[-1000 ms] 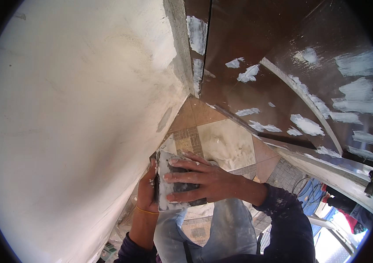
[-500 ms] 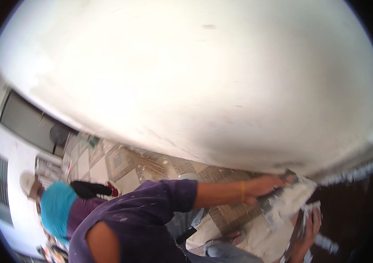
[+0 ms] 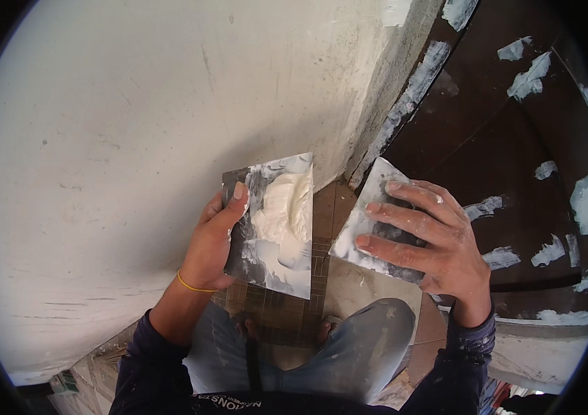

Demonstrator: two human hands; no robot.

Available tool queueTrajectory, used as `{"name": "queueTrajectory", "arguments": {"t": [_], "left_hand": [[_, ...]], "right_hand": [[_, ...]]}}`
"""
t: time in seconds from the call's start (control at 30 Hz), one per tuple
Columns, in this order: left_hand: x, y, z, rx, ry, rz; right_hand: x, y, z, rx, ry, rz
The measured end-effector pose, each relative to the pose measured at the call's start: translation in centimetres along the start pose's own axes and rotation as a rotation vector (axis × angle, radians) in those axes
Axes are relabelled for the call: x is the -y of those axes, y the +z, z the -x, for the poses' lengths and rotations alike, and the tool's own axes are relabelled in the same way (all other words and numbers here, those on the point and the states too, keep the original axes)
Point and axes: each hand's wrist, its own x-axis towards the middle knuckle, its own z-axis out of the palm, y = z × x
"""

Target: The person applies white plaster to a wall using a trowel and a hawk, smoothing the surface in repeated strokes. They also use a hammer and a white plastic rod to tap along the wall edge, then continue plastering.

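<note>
Two metal plates up: left hand point(image 3: 212, 242) grips the putty-loaded plate point(image 3: 273, 225). Right hand point(image 3: 425, 235) clasps the smaller blade point(image 3: 366, 225), white wall point(image 3: 135, 138) beside.

Both arms wear dark navy long sleeves point(image 3: 148, 360), pushed up past the wrists, with the right cuff point(image 3: 470, 332) sitting just behind the hand. A thin yellow band point(image 3: 193, 285) circles the left wrist. The right hand point(image 3: 432, 242) is dusted with whitish smears. Faded blue jeans point(image 3: 363, 346) cover the legs, and the shirt hem bears pale lettering.
</note>
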Motion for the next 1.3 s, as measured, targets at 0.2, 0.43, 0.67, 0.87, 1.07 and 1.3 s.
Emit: {"name": "queueTrajectory", "arguments": {"t": [0.2, 0.43, 0.67, 0.87, 1.07, 1.3], "left_hand": [[0.5, 0.2, -0.1, 0.181, 0.207, -0.099], [0.9, 0.2, 0.4, 0.163, 0.322, -0.354], [2.5, -0.3, 1.8, -0.094, 0.401, -0.084], [9.3, -2.0, 1.1, -0.172, 0.073, -0.041], [10.7, -3.3, 0.8, -0.11, 0.072, -0.031], [11.4, -3.9, 0.6, -0.133, 0.0, -0.002]], "right_hand": [[2.7, -0.7, -3.1, 0.193, -0.151, 0.22], [2.2, -1.5, -3.5, 0.228, -0.273, 0.24], [-5.3, 2.1, -1.5, -0.124, 0.221, -0.245], [-13.2, 5.4, -7.9, -0.818, 0.669, -0.464], [-15.7, 5.2, -11.2, -0.95, 0.773, -0.338], [-16.4, 5.5, -13.0, -0.952, 0.778, -0.297]]}}
